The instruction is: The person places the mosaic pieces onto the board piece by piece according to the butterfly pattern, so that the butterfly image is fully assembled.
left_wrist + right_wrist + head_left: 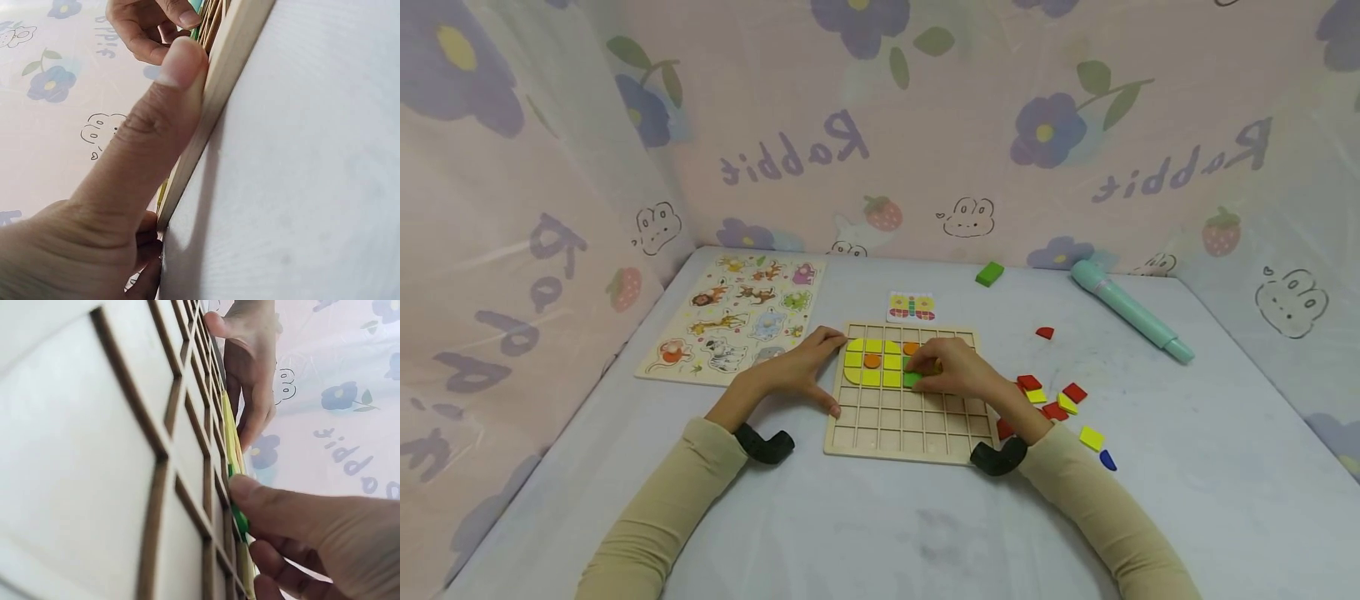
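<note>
A wooden grid board [880, 437] lies in front of me, with yellow tiles [853, 375] and orange round pieces [872, 361] set in its upper cells. My left hand [797, 367] spreads along the board's left side, thumb [182, 65] pressed to the edge and fingers toward the far corner. Over the upper middle cells, my right hand [958, 367] pinches a green tile [240, 519] down at the grid. Its fingers partly cover the green area [912, 380] and the cells to the right. A small pattern card [912, 307] lies just beyond the board.
An animal puzzle board [748, 312] lies at the left. Loose red tiles [1075, 392], yellow tiles [1092, 438] and a blue piece [1108, 460] are scattered on the right. Green blocks [989, 274] and a mint-coloured microphone-shaped object [1131, 312] lie farther back.
</note>
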